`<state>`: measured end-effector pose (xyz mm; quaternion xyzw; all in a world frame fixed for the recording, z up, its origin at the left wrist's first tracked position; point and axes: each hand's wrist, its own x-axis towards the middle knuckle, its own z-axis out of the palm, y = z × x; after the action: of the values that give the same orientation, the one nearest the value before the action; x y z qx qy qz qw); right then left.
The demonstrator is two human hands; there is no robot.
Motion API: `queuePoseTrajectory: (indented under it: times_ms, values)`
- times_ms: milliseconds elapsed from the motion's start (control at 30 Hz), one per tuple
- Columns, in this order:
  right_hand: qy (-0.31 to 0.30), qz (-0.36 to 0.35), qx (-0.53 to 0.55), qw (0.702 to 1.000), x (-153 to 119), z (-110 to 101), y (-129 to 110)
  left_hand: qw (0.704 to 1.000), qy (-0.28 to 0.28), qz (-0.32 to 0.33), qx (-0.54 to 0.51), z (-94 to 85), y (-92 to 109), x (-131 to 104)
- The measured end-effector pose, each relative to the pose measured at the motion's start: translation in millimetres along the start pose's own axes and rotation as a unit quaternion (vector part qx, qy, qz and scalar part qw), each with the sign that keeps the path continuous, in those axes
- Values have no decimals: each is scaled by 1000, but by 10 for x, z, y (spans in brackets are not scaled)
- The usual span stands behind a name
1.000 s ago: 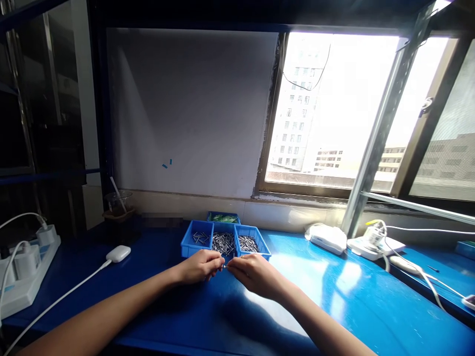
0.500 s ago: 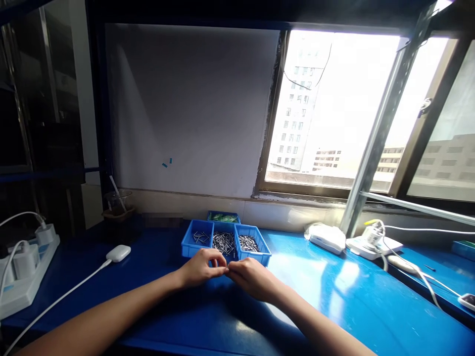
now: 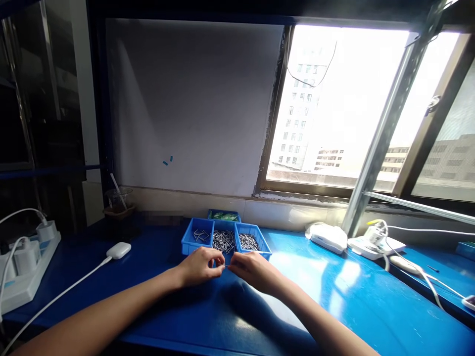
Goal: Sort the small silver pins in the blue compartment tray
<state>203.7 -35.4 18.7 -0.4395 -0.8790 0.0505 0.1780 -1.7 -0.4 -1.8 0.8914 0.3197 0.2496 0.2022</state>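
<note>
My left hand (image 3: 199, 267) is closed in a pinch, thumb against forefinger, just in front of the blue bins. Facing it, my right hand (image 3: 256, 271) is also pinched, its fingertips a small gap away. A tiny thin metal piece (image 3: 226, 266) spans that gap; its exact kind is too small to tell. Behind the hands, the left blue bin (image 3: 188, 246) holds several slim metal pieces. A dense heap of slim metal pieces (image 3: 223, 241) lies in the middle. The right blue bin (image 3: 264, 241) holds more of them.
Another blue bin (image 3: 212, 213) with green packets stands behind, by the wall. On the blue table (image 3: 178, 321), a white charging case (image 3: 118, 250) with a cable lies left. Power strips (image 3: 22, 291) sit far left and right. A plastic cup (image 3: 120, 200) stands at the back left.
My fingertips have drawn slightly apart, and the thin piece between them now shows. The right hand has shifted up a little. The bins stay in place.
</note>
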Motion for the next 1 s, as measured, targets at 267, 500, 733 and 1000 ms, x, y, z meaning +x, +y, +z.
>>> queuePoseTrajectory:
  times_ms: [267,500,733,1000]
  values:
    - [-27,-2,-33,999,6,-28,20,997,-11,7,74,-9,-22,-4]
    - [-51,-8,-35,998,1,2,41,987,-2,60,151,-3,-16,-16]
    - [-41,-3,-68,997,4,13,69,981,-19,78,177,-46,51,-36]
    - [-59,-52,-43,996,-7,60,2,986,12,61,157,-35,39,-34]
